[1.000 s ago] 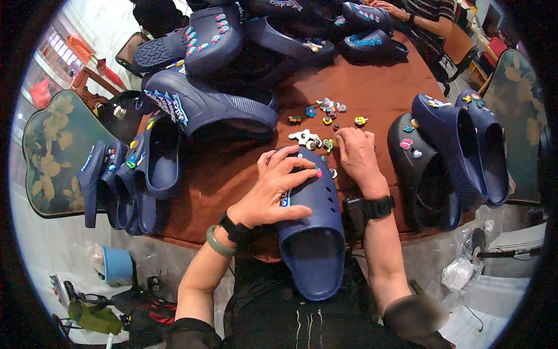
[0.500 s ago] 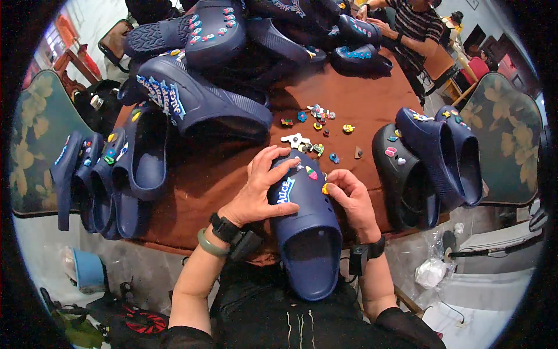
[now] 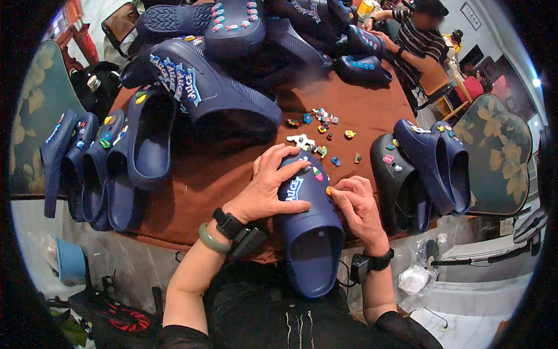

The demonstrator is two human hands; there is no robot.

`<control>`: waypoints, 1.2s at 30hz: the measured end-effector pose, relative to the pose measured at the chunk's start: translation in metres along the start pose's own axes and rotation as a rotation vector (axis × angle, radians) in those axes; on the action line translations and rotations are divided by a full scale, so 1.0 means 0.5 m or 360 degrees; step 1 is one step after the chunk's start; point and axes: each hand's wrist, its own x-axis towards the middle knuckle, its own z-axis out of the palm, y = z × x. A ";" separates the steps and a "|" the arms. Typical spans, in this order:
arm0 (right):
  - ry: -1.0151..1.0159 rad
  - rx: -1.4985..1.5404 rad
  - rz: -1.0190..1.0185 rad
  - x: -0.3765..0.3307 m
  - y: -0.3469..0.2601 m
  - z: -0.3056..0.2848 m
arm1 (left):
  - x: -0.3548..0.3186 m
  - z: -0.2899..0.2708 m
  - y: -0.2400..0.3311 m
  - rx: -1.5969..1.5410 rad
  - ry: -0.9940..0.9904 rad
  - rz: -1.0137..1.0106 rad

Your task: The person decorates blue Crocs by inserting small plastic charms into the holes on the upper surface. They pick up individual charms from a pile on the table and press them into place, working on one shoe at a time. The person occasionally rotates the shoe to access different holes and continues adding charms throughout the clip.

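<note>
A navy rubber clog (image 3: 317, 218) overhung the brown-clothed table's near edge (image 3: 180, 232), room leftward — left hand (image 3: 261, 189) splayed atop, right hand (image 3: 359, 212) pinching a yellow charm (image 3: 329, 191).

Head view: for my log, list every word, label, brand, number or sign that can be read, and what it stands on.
Wording not copied; places only.
Navy clog under the left hand: white-and-blue lettered charm, readable.
Large navy clog, upper left: overlapping lettered charms, front one readable.
Framed sign, upper right: too small to read.
</note>
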 end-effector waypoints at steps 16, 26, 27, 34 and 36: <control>0.0433 -0.0434 0.0055 0.034 0.132 0.026 | 0.004 -0.003 -0.004 0.0088 -0.0022 0.0029; 0.0640 -0.0562 0.0181 0.052 0.248 0.068 | 0.007 -0.011 -0.006 -0.0016 -0.0135 -0.0048; 0.0663 -0.0575 0.0169 0.050 0.247 0.070 | 0.008 -0.011 -0.005 -0.0020 -0.0150 -0.0070; 0.0425 -0.0250 0.0133 0.045 0.238 0.062 | 0.008 -0.006 -0.015 -0.0061 -0.0134 -0.0074; 0.0271 0.0019 0.0201 0.045 0.216 0.056 | 0.008 -0.005 -0.020 -0.0066 -0.0136 -0.0073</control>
